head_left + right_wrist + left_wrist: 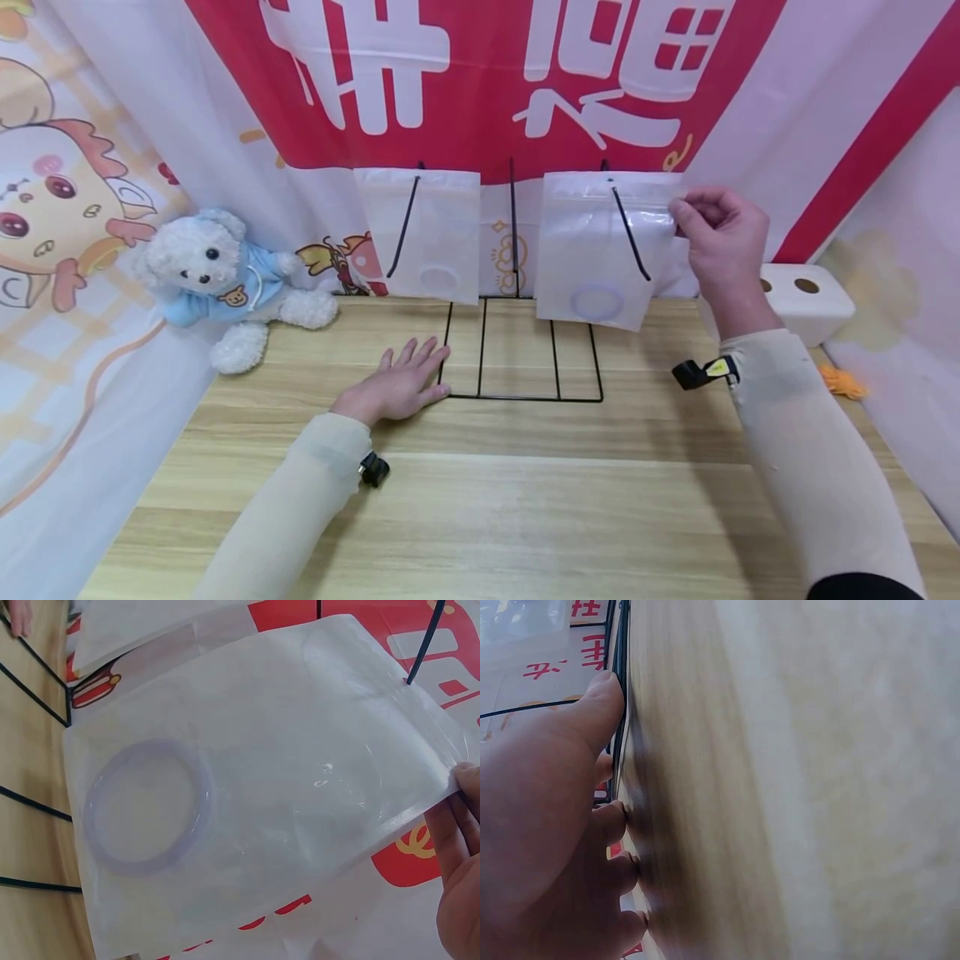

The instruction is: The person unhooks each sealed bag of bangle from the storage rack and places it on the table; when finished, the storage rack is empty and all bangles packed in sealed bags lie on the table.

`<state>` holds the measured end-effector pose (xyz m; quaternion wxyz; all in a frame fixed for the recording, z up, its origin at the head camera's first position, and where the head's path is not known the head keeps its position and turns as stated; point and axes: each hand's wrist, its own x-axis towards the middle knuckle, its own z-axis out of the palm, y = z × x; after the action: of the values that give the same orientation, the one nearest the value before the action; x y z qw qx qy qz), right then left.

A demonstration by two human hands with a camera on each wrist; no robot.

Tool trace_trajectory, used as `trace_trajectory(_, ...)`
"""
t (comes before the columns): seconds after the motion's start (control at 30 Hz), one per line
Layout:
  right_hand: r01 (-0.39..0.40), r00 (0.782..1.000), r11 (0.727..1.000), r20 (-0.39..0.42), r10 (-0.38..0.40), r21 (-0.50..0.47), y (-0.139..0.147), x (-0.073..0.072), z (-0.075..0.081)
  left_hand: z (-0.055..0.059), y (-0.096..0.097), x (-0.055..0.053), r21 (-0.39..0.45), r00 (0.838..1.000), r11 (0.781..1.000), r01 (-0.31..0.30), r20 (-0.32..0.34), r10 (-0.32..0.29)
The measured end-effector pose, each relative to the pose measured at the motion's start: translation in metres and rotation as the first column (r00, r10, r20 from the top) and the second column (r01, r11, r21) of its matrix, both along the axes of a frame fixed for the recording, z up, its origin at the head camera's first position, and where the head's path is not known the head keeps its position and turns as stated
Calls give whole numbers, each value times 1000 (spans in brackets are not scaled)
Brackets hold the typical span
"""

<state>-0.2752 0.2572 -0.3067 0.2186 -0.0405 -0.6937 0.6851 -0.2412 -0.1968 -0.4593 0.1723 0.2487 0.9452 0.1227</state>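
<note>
My right hand [723, 233] pinches the upper right edge of a translucent zip bag [607, 250] that hangs on a prong of a black wire display rack [525, 398]. A pale purple ring, like a bangle [150, 806], shows through the lower part of that bag in the right wrist view. My left hand [397, 383] lies with spread fingers on the table, its thumb and fingertips at the left side of the rack's base. From the rack's left prong hangs a second zip bag [420, 237] with a faint round thing inside. Between the bags a middle prong [513, 225] carries nothing.
A white teddy bear [225, 279] in a blue hoodie sits at the back left. At the back right stands a white box [813, 304] with round holes, and an orange bundle [842, 382] lies near it. A printed red and white cloth [480, 92] hangs behind the rack.
</note>
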Motion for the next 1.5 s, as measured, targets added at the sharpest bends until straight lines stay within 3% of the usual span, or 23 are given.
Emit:
trace_trajectory(0.7,-38,999,999,-39,37,-19,4,25,-4,4,0,2,26,1000,1000,-3,14,3)
trace_trajectory(0.73,-34,999,999,-36,34,-17,4,26,-5,-2,-3,-1,51,1000,999,9,12,-9)
trace_trajectory(0.83,-21,999,1000,-33,21,0,4,29,-6,-1,-3,-1,58,1000,998,12,15,-13)
trace_trajectory(1.07,-17,998,1000,-65,16,-11,3,36,-9,2,1,0,-3,1000,1000,-3,13,3)
trace_trajectory(1.5,-10,995,1000,-103,11,18,4,50,-12,2,1,0,7,1000,1000,-4,5,4)
